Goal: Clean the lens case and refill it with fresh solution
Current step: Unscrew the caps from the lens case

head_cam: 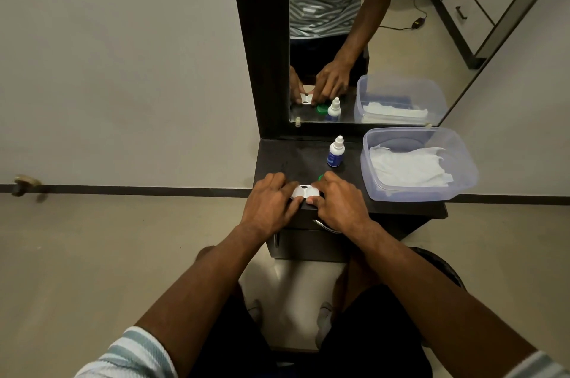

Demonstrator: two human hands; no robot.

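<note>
A white lens case (303, 191) lies near the front edge of a small dark table (296, 155). My left hand (270, 203) grips its left end and my right hand (337, 202) grips its right end; both cover part of it. A green cap (320, 177) peeks out just behind my right fingers. A small white solution bottle (335, 152) with a blue label stands upright behind the case, its cap on.
A clear plastic tub (462, 168) holding white tissue (410, 166) fills the table's right side. A dark-framed mirror (354, 38) rises behind the table. A drawer handle (327, 226) sits below the front edge. Bare floor lies to the left.
</note>
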